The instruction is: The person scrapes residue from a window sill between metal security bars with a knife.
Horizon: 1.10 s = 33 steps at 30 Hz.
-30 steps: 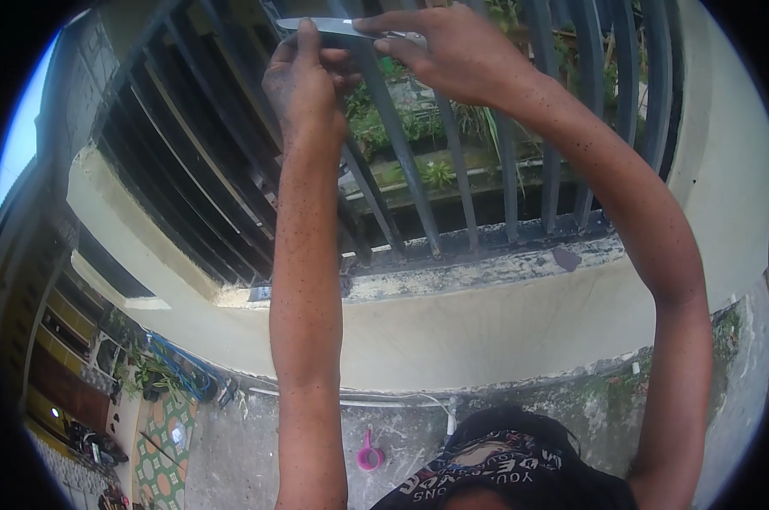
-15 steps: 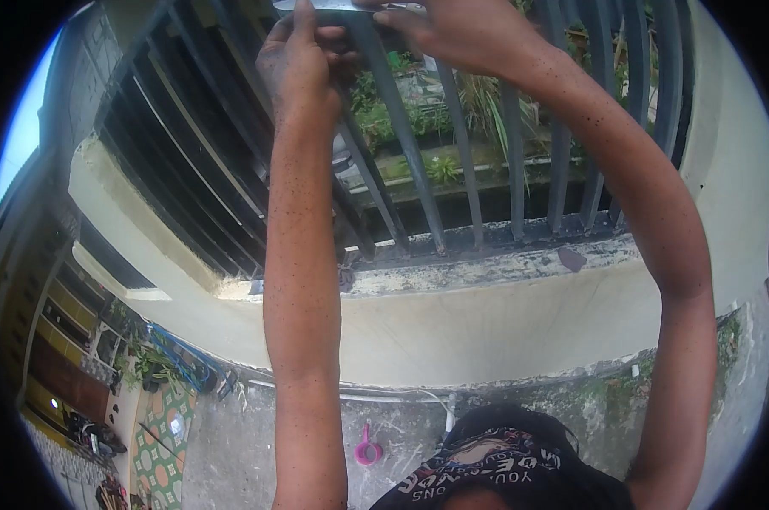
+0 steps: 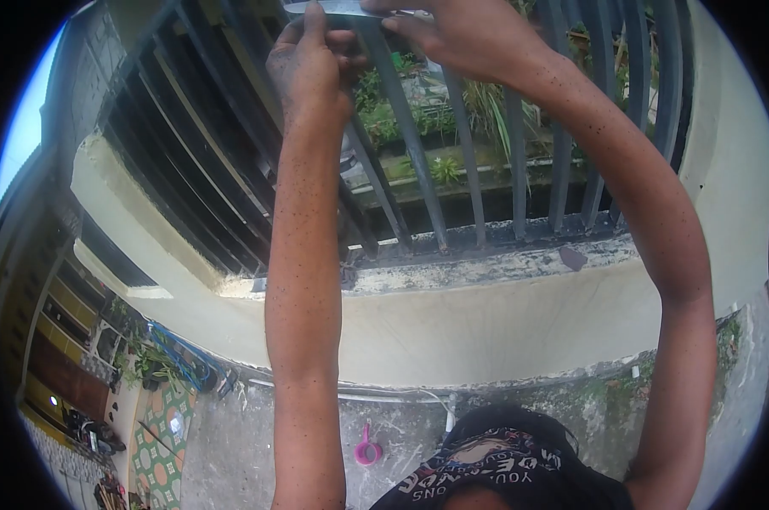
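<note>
At the top edge of the head view, my left hand [image 3: 312, 68] is closed on a silvery flat piece [image 3: 343, 8], its thumb lying on top. My right hand [image 3: 456, 32] pinches the right end of the same piece between thumb and fingers. The upper part of the piece is cut off by the view, so its kind cannot be made out. Both hands are in front of the dark metal fence bars [image 3: 414, 157], with my arms stretched up and forward.
A low cream wall [image 3: 486, 331] with a worn ledge carries the bars; a flat dark chip [image 3: 572, 258] lies on the ledge. Plants [image 3: 444, 168] grow behind. On the concrete floor below are a pink dipper [image 3: 367, 451] and a white pipe [image 3: 384, 397].
My left hand and the silvery piece have shifted slightly right and down. My right hand has moved slightly with them, keeping its pinch.
</note>
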Available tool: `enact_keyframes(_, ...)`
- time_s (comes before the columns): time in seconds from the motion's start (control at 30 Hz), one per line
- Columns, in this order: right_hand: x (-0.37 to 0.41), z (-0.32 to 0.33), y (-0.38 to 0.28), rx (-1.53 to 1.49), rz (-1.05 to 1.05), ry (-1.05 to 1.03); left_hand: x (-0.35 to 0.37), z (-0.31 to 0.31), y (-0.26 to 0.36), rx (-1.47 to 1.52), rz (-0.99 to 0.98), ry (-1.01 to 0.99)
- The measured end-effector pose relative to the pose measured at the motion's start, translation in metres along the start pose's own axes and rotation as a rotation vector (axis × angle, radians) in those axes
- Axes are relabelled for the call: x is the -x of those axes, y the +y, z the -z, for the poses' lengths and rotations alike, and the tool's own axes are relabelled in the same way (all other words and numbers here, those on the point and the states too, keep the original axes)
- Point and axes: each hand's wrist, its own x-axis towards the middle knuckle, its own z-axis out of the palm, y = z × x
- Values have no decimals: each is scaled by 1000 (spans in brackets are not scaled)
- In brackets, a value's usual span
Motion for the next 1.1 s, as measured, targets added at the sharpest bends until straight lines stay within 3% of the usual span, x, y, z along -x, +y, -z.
enact_keyframes(0.17, -5, -4, 4, 41, 83, 99, -8, -5, 2, 21, 10, -1)
enact_keyframes(0.37, -1, -5, 5, 69, 5, -4, 3, 2, -3, 28, 28, -57)
enact_keyframes(0.47, -9, -6, 8, 117, 78, 55, -2, -5, 1, 65, 18, -19)
enact_keyframes(0.6, -17, -4, 3, 103, -7, 41, -15, -5, 6, 12, -8, 16)
enact_keyframes(0.67, -7, -6, 5, 50, 89, 45, 0, -3, -1, 55, 28, -1)
enact_keyframes(0.8, -6, 1, 4, 88, 85, 36, -5, -6, 2, 74, 31, -9)
enact_keyframes(0.87, -21, -5, 2, 79, 183, 182, -19, -9, 9, 31, -36, 13)
enact_keyframes(0.9, -25, -2, 3, 121, 38, 81, -20, -9, 9, 36, -29, 11)
enact_keyframes(1.03, -9, -11, 13, 76, 157, 142, 14, -14, 10, 47, 32, 12)
enact_keyframes(1.1, -4, -7, 11, 109, 82, 28, 16, -10, 11, 9, 46, -24)
